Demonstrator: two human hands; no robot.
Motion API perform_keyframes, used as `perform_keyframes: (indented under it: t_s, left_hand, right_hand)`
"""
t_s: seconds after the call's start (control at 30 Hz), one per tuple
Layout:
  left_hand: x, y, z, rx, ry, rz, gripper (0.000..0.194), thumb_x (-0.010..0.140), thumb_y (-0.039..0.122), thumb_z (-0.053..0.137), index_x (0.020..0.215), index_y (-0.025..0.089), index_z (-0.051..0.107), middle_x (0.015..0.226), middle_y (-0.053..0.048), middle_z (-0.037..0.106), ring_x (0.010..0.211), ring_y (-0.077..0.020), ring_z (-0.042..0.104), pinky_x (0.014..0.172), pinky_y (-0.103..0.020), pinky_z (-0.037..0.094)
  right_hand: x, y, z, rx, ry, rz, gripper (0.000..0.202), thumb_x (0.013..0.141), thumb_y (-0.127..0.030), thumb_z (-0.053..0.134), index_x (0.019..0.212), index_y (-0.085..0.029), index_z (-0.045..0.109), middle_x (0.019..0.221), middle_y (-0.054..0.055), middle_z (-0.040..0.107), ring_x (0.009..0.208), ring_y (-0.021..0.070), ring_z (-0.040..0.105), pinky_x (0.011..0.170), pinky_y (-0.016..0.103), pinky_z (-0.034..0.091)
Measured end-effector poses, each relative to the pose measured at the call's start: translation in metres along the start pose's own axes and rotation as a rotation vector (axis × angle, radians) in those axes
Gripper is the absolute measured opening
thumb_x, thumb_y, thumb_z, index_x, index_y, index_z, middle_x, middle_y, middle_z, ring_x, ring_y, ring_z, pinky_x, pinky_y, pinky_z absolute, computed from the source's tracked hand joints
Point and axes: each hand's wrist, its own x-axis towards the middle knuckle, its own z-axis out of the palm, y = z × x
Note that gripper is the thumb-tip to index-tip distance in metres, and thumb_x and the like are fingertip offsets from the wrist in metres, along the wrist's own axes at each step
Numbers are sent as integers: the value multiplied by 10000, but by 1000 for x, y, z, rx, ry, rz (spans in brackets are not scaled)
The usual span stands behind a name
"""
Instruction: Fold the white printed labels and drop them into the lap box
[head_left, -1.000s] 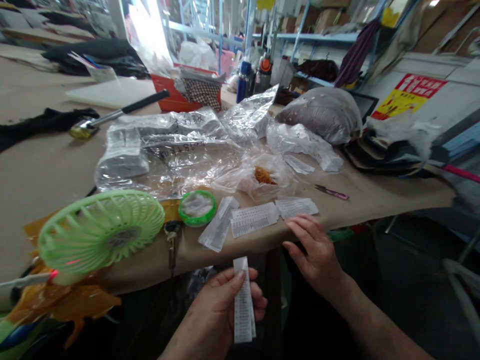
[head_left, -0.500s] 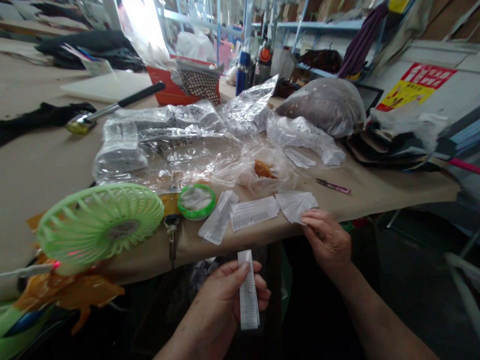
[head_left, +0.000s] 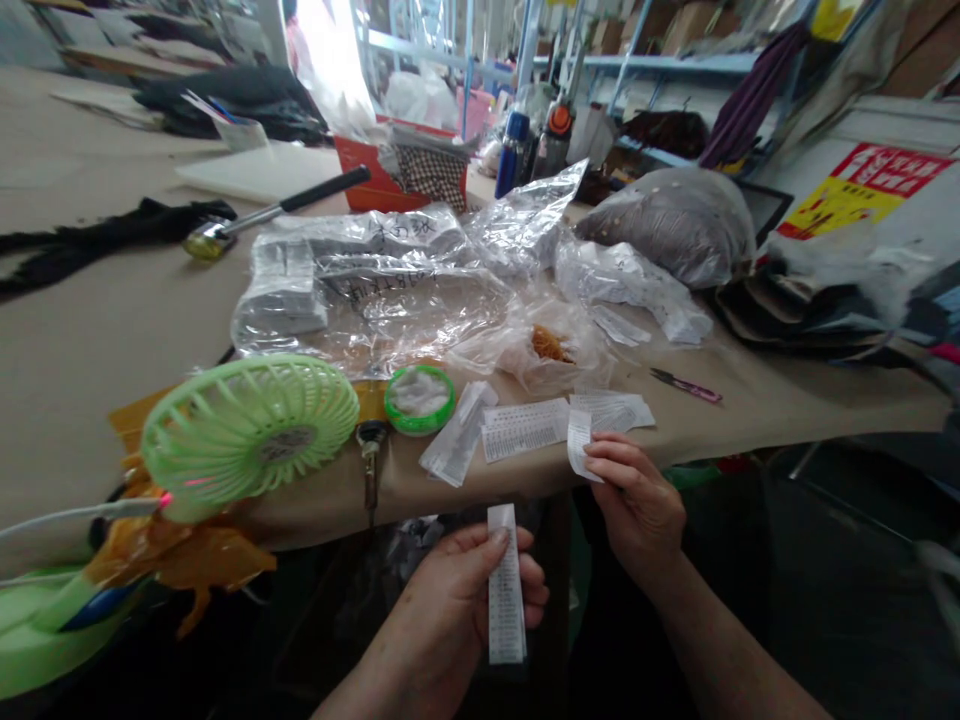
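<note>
L hand (head_left: 457, 600): below surface edge, fingers + thumb clamped on a narrow printed label strip (head_left: 505, 598), held upright, print facing camera.
R hand (head_left: 637, 500): at near edge of surface (head_left: 112, 330), thumb + fingers pinched on a 2nd label (head_left: 578, 445), curled, its top just beside the label stacks.
Label stacks: two flat piles on surface, one (head_left: 525, 428) left of R hand, one (head_left: 615, 410) just above it; clear sleeve (head_left: 459, 435) lying beside left pile.
Snips (head_left: 686, 386): pink-handled, right of stacks, apart from both hands.
Green tin (head_left: 419, 398): round, white stuff inside, near sleeve.
Fan (head_left: 251, 430): green, near left, tilted face-up.
Plastic bags (head_left: 390, 290): crumpled clear, mid-surface, behind labels.
Hammer (head_left: 277, 212): far left, lying flat.
</note>
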Motion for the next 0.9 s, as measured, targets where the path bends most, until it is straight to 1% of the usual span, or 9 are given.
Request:
perform_keyframes:
  t_s: [0.1,0.17,0.27,0.4,0.5,0.57,0.63,0.73,0.9]
  left_hand:
    - [3,-1,0,2,-15,-1,184,792,278,642,854,106,623,628,-58,662,540,-167,620,549,-284,500]
    - [2,0,1,5,-16,1,187,789,278,648,855,104,630,644,-66,669,554,-168,624,562,-285,505]
    - [-1,2,3,-7,-53,17,200,792,278,649,870,94,655,687,-80,677,582,-161,624,574,-277,508]
    - [-5,5,6,-74,-130,63,168,744,226,690,852,97,688,713,-68,675,576,-128,599,544,-218,462]
    - [-7,7,7,-110,-83,75,135,652,151,726,767,87,696,669,-61,669,559,-116,587,507,-183,409]
    - [-7,8,7,-144,-45,79,106,629,142,726,709,82,691,648,-56,661,554,-109,576,502,-177,400]
    - [-8,9,6,-172,-29,89,87,627,141,727,674,82,684,634,-51,654,547,-101,565,500,-173,399]
    - [-8,9,4,-197,-29,98,98,635,143,739,687,80,685,643,-49,655,557,-100,570,499,-167,404]
    - [-9,7,2,-200,-72,112,77,722,145,694,751,75,685,701,-68,676,598,-103,592,528,-165,438]
  right_hand:
    - [-1,-7,-2,40,36,-4,274,814,-38,554,991,-234,630,1018,53,638,1093,242,566,919,473,467]
    - [-3,-20,-1,50,16,-42,289,813,-42,550,1013,-238,622,1019,55,634,1100,249,558,911,487,470]
    - [-6,-42,2,52,-98,-131,252,832,-72,546,1012,-234,617,993,58,644,1101,248,549,898,489,487]
    - [-12,-63,14,65,-221,-229,128,877,-135,539,917,-207,637,925,40,674,1055,209,574,936,452,478]
    - [-18,-67,22,94,-303,-294,106,876,-136,557,871,-180,654,919,34,690,1052,183,590,991,412,443]
    - [-20,-68,25,106,-352,-317,128,881,-124,540,865,-169,659,938,41,695,1073,180,590,1006,394,437]
    - [-19,-68,26,100,-377,-327,153,888,-119,517,863,-169,659,942,41,699,1083,178,590,1009,387,439]
    - [-15,-69,25,85,-406,-338,167,893,-127,501,862,-174,658,921,32,703,1049,174,600,1006,385,443]
    - [-11,-70,21,59,-454,-354,170,885,-117,491,867,-174,650,931,35,704,1057,183,596,1018,391,427]
